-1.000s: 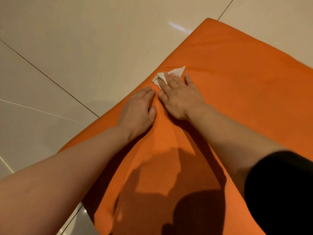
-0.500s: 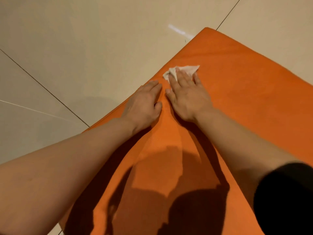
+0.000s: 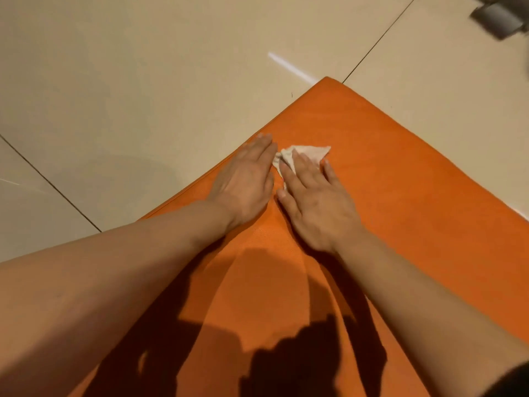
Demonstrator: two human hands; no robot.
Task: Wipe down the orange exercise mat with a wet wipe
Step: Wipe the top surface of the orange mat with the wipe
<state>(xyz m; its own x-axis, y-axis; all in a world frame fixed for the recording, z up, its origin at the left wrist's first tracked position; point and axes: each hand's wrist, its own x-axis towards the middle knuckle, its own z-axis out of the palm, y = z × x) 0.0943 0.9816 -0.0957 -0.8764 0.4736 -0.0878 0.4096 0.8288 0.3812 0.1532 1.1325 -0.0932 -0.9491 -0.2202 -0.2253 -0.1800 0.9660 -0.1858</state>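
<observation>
The orange exercise mat (image 3: 400,173) lies flat on the floor, one corner pointing away from me. My right hand (image 3: 315,202) lies flat on the mat with straight fingers pressing a crumpled white wet wipe (image 3: 310,152), whose far part shows beyond the fingertips. My left hand (image 3: 246,179) rests palm down beside it, along the mat's left edge, fingers straight and together. The two hands almost touch.
Beige floor tiles (image 3: 143,81) with dark grout lines surround the mat. A blurred grey object (image 3: 498,15) sits at the top right corner of the view. Shadows of my arms and head fall on the mat's near part.
Both hands have slid forward along the mat toward its far corner, the right hand pushing the wipe ahead. The wipe now lies closer to my left fingertips.
</observation>
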